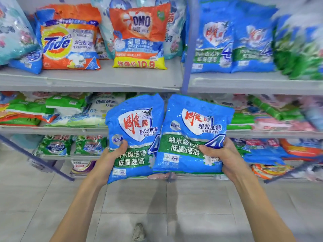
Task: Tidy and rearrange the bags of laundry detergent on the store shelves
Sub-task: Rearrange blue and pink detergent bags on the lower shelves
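I hold two matching blue detergent bags with a green band and red lettering, upright in front of the shelves. My left hand (111,157) grips the left blue bag (134,123) at its lower left edge, thumb across the front. My right hand (222,154) grips the right blue bag (195,123) at its lower right, thumb on the front. The right bag's edge overlaps the left one. Two more bags of the same kind (232,41) stand on the upper right shelf (244,84).
On the upper left shelf (87,79) stand an orange Tide bag (68,46) and an orange OMO bag (139,37). A blue upright post (190,44) divides the shelf units. Lower shelves carry stacked green, pink and blue bags. Grey floor tiles and a shoe (138,232) lie below.
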`<state>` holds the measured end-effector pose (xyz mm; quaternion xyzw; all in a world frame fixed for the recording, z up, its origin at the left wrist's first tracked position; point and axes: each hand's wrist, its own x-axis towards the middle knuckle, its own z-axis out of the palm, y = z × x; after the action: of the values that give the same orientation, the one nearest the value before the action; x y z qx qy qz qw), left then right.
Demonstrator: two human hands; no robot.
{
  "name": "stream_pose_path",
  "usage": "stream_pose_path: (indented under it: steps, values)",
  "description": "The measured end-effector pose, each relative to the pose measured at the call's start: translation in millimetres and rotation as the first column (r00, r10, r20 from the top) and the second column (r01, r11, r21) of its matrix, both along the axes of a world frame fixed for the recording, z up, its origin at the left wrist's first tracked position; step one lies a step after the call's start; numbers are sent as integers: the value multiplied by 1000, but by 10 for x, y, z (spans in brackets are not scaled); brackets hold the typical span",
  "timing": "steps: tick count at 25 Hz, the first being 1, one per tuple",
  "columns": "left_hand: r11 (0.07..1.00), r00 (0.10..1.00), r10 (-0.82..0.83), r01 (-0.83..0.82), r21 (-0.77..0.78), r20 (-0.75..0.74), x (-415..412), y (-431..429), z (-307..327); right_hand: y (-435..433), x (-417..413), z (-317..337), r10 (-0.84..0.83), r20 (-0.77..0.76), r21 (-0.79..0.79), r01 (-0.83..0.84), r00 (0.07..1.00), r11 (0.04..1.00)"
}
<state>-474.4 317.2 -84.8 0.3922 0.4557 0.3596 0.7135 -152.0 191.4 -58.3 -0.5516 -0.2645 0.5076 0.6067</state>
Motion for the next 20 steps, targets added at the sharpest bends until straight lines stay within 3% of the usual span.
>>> stream_pose_path:
  steps: [5,10,20]
  values:
    - [979,995,-102,98,177,13,685,-296,225,-613,611,351,-85,55,141,76,995,987]
    - [958,975,-221,216,187,9,1306,-539,492,-939,1158,520,-140,82,183,124,987,975]
    - [894,964,-264,247,374,-5,2632,309,1154,-219,2443,1166,-264,240,315,182,934,932]
